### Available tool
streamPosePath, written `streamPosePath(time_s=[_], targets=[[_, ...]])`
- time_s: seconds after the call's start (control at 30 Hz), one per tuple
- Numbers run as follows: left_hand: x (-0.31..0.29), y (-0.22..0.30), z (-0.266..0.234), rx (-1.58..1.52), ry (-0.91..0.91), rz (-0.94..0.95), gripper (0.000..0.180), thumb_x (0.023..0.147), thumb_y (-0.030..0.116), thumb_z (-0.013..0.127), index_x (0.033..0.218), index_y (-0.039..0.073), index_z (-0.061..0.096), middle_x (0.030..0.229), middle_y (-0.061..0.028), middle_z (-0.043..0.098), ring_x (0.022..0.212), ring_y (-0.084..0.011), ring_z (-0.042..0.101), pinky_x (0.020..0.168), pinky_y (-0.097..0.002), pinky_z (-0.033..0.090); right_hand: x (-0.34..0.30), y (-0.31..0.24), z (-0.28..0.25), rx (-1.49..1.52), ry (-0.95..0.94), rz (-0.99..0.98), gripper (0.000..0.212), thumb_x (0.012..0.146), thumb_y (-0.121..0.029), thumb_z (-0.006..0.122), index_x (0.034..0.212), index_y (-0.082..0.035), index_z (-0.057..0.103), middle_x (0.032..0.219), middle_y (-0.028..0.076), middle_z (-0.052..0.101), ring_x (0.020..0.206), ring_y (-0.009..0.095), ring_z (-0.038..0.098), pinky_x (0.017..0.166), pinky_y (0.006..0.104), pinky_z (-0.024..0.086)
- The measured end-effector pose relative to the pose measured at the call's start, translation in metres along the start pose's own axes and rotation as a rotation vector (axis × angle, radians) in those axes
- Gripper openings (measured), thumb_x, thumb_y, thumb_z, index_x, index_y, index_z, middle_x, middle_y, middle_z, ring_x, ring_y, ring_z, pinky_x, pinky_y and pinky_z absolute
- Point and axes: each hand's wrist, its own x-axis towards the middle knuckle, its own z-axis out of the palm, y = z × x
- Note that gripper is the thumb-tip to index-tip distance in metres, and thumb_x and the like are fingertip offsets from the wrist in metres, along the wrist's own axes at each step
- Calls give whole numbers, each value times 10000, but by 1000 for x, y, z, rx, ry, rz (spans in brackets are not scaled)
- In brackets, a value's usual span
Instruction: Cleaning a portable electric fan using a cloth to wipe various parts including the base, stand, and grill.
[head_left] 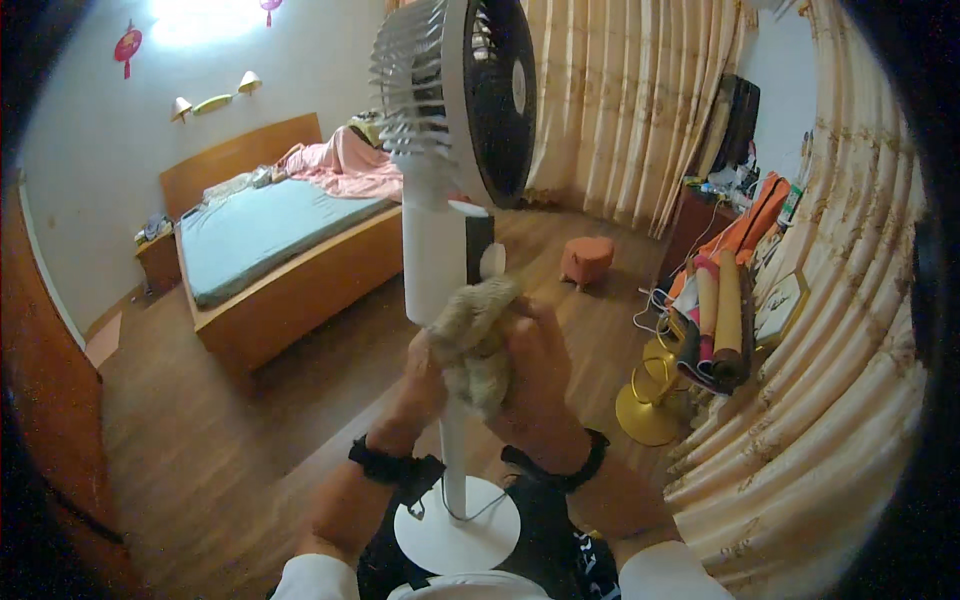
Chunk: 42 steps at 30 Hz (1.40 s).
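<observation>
A white pedestal fan (pixel 425 230) stands upright right in front of me, with its round base (pixel 480 550) on the floor close to my body. Its head is turned to the right, showing a dark front and pale ribs at the back. Before the fan's upper pole, my left hand (pixel 423 365) and my right hand (pixel 540 365) are closed together on a crumpled greyish-beige cloth (pixel 482 375). The cloth bulges out between them and hides part of the pole. Whether it touches the fan I cannot tell. Each wrist has a black band.
Left of the fan is a wooden bed (pixel 290 310) with a pale blue sheet and a pink blanket. An orange stool (pixel 587 260) stands on the wood floor. At right are a gold stand (pixel 648 415), a seat-like pile of rolled mats (pixel 728 320) and long beige curtains (pixel 840 430).
</observation>
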Motion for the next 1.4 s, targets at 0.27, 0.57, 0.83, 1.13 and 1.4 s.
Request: streamPosePath(time_s=[0.27, 0.57, 0.83, 1.13, 1.4], targets=[[41, -42, -16, 127, -183, 67, 448, 1043, 409, 431, 1288, 52, 543, 1226, -79, 593, 1120, -190, 573, 987, -326, 471, 64, -15, 3, -574, -208, -277, 338, 719, -233, 675, 1038, -148, 604, 1005, 49, 554, 917, 264, 544, 778, 429, 469], [27, -119, -79, 126, -462, 93, 384, 1047, 314, 438, 1310, 54, 536, 1227, -83, 591, 1132, -224, 567, 1063, -334, 433, -24, 13, 11, -431, -341, -423, 279, 750, -257, 644, 1008, -161, 598, 992, 32, 568, 980, 240, 558, 873, 429, 485], [12, -86, -63, 276, -232, -164, 1073, 807, 886, 171, 1398, 46, 480, 1234, -84, 605, 1094, -195, 571, 1008, -353, 462, -50, 45, 9, -40, -222, 57, 207, 879, -202, 614, 1025, -66, 557, 950, 158, 618, 944, 383, 607, 826, 476, 514], [-13, -108, -56, 31, -122, -111, 727, 960, 691, 392, 1375, 99, 471, 1162, -51, 622, 1073, -153, 598, 923, -316, 521, -57, 41, 41, -129, -85, 210, 297, 910, -259, 619, 1086, -38, 529, 1047, 205, 598, 976, 390, 585, 814, 456, 513], [-37, -92, -52, 279, -80, -35, 514, 1030, 481, 408, 1292, 62, 552, 1231, -85, 617, 1110, -237, 602, 996, -406, 493, -69, 40, 46, -131, -268, 161, 275, 828, -154, 667, 1053, -46, 552, 1021, 188, 577, 956, 388, 572, 802, 461, 513]])
